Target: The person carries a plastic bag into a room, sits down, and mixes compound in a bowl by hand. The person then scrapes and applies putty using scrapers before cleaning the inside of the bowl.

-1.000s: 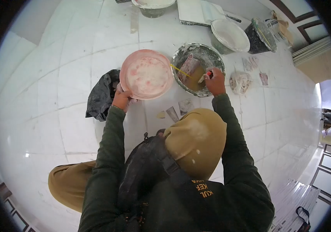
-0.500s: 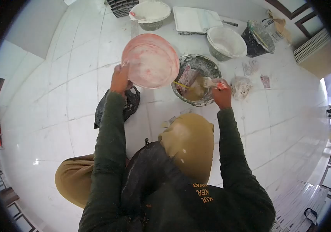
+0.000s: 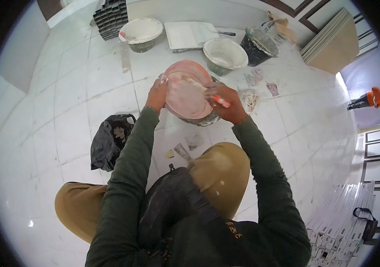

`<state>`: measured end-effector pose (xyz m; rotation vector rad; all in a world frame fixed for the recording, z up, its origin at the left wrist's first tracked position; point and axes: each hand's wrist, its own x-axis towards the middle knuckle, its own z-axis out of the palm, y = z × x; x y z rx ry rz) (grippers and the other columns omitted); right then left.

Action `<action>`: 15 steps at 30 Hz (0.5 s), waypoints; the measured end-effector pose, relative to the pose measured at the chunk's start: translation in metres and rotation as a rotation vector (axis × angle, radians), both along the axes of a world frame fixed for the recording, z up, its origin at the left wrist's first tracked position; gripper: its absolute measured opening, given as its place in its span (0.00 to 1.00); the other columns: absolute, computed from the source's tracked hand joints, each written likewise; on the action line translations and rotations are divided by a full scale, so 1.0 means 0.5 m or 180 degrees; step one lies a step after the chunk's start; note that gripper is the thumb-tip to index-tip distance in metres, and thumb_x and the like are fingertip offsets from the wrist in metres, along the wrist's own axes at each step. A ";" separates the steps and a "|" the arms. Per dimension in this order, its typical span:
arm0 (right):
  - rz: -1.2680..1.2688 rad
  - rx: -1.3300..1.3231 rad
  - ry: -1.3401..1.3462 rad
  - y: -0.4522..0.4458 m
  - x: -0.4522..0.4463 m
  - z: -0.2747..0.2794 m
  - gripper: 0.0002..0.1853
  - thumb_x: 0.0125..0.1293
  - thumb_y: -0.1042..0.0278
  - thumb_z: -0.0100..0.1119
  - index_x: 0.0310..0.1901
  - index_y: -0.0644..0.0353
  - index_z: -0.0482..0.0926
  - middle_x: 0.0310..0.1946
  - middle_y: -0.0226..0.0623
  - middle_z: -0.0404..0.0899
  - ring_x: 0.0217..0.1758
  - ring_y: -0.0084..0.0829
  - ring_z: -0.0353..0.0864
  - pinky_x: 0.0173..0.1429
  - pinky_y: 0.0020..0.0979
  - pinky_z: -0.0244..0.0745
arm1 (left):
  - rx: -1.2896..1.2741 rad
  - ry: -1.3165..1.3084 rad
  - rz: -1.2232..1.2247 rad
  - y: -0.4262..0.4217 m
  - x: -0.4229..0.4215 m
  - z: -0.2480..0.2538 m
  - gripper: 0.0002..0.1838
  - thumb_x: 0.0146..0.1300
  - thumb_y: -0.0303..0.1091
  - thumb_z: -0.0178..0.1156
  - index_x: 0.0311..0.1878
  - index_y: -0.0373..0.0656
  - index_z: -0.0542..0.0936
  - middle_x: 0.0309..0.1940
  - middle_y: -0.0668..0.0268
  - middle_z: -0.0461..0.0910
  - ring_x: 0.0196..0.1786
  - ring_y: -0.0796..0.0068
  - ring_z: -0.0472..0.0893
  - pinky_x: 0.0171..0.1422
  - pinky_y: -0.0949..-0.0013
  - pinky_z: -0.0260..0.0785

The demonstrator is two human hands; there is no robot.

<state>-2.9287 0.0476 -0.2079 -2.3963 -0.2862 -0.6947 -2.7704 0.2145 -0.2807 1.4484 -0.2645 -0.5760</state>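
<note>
My left hand (image 3: 156, 95) grips the left rim of a round pink plastic basin (image 3: 185, 100), tilted so that its whitish-smeared inside faces me. Closed around a paintbrush (image 3: 220, 101) with a red-and-white handle, my right hand (image 3: 229, 103) is at the basin's right side. The brush head lies over the basin's inside, partly blurred and covered by my fingers. Below the basin stands a dark, plaster-spattered bucket (image 3: 208, 119), mostly hidden by it.
Behind are a white-crusted tub (image 3: 141, 33), a white tray (image 3: 190, 35), another tub (image 3: 225, 54) and a black bucket (image 3: 259, 46). A black plastic bag (image 3: 110, 140) lies left. Scraps (image 3: 182, 152) rest before my knee. Far right, a person in orange (image 3: 373, 99) is visible.
The basin has moved over the dark bucket. My right hand has lifted the paintbrush out of the bucket and brought it left to the basin's inside. The view has shifted right.
</note>
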 end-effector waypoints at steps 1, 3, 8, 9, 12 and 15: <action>0.0172 -0.0226 0.0006 0.010 0.015 0.005 0.05 0.51 0.77 0.56 0.32 0.61 0.75 0.43 0.42 0.76 0.46 0.42 0.74 0.50 0.34 0.70 | 0.0123 -0.0352 -0.0073 -0.011 0.006 -0.016 0.26 0.63 0.47 0.46 0.60 0.42 0.65 0.49 0.51 0.73 0.54 0.62 0.72 0.54 0.69 0.66; 0.0149 -0.1042 0.0043 0.011 0.050 0.010 0.07 0.48 0.78 0.56 0.32 0.60 0.74 0.43 0.40 0.74 0.49 0.43 0.71 0.51 0.37 0.69 | 0.0265 -0.0911 -0.0163 -0.024 0.006 -0.027 0.24 0.63 0.44 0.46 0.59 0.43 0.67 0.52 0.52 0.72 0.57 0.61 0.70 0.58 0.68 0.62; -0.0415 -0.1222 0.0657 -0.044 0.053 -0.032 0.15 0.46 0.78 0.56 0.39 0.57 0.75 0.38 0.39 0.74 0.48 0.42 0.70 0.51 0.39 0.67 | -0.0243 -0.0950 0.0058 -0.025 0.004 -0.005 0.21 0.62 0.39 0.47 0.56 0.41 0.70 0.53 0.51 0.72 0.57 0.60 0.71 0.60 0.67 0.60; -0.0494 -0.1116 0.0942 -0.035 0.042 -0.029 0.15 0.45 0.77 0.56 0.39 0.57 0.74 0.38 0.40 0.74 0.49 0.43 0.70 0.52 0.39 0.67 | -0.0119 -0.0984 0.0081 -0.029 0.005 -0.006 0.21 0.62 0.39 0.47 0.56 0.41 0.70 0.52 0.52 0.72 0.56 0.59 0.71 0.60 0.67 0.61; -0.0041 -0.0576 0.1020 -0.008 0.044 -0.003 0.14 0.45 0.75 0.56 0.37 0.57 0.74 0.38 0.41 0.74 0.48 0.44 0.70 0.53 0.38 0.66 | 0.0246 -0.0984 0.0066 -0.031 0.001 -0.018 0.21 0.62 0.39 0.47 0.56 0.41 0.70 0.51 0.52 0.73 0.55 0.58 0.72 0.59 0.67 0.62; 0.0560 -0.1070 0.0519 0.018 0.080 0.024 0.15 0.45 0.75 0.56 0.39 0.57 0.73 0.40 0.42 0.73 0.46 0.45 0.69 0.50 0.39 0.66 | 0.0503 -0.1030 -0.0180 -0.030 0.000 -0.010 0.20 0.62 0.38 0.47 0.56 0.42 0.70 0.49 0.52 0.74 0.54 0.58 0.73 0.58 0.66 0.62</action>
